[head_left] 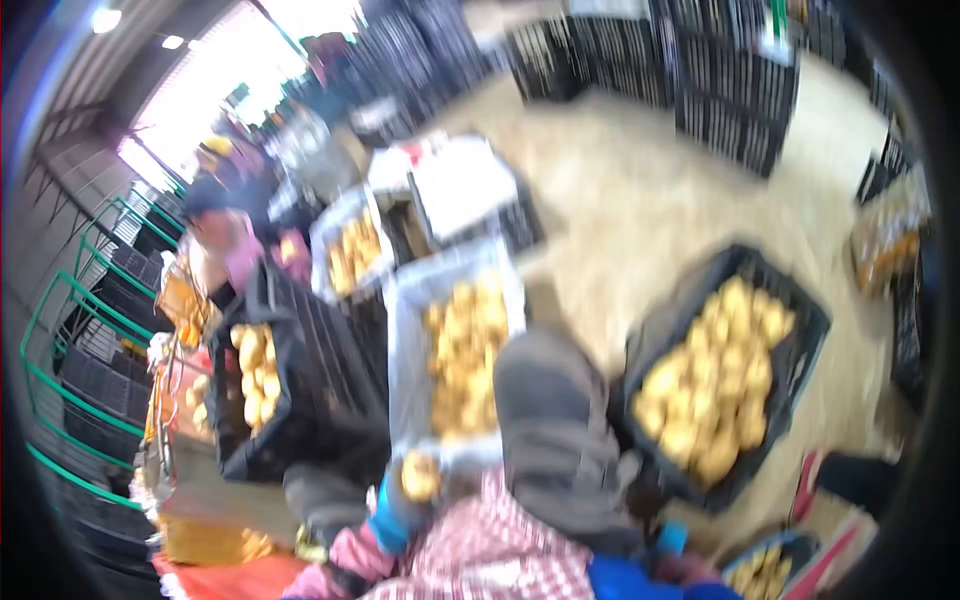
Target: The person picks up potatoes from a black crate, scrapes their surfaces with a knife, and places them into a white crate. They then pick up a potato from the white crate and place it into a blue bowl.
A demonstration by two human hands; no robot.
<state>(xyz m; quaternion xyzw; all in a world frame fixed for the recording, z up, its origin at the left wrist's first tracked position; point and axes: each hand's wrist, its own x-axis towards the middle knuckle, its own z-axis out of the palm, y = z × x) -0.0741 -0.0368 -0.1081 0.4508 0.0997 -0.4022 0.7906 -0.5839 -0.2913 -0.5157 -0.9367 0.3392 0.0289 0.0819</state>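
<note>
My left hand point(408, 499), below a blue cuff, is closed around a potato point(420, 476) close to my lap. In front of it stands a crate with a pale liner point(405, 350), filled with potatoes point(466, 355). My right hand point(648, 497) is beside my right knee, at the near edge of a dark-lined crate point(640, 350) of potatoes point(715, 380). Its fingers are dark, blurred and partly hidden by the leg, so what it holds does not show. To the left, a black crate point(330, 370) lies tilted with potatoes at its opening point(257, 385).
A co-worker point(225, 220) sits at the left by a smaller potato crate point(352, 255). Stacked black crates point(735, 100) stand at the back, near a white-covered crate point(465, 190). Green railings point(90, 360) run along the left. Another person's leg point(860, 485) is at the right.
</note>
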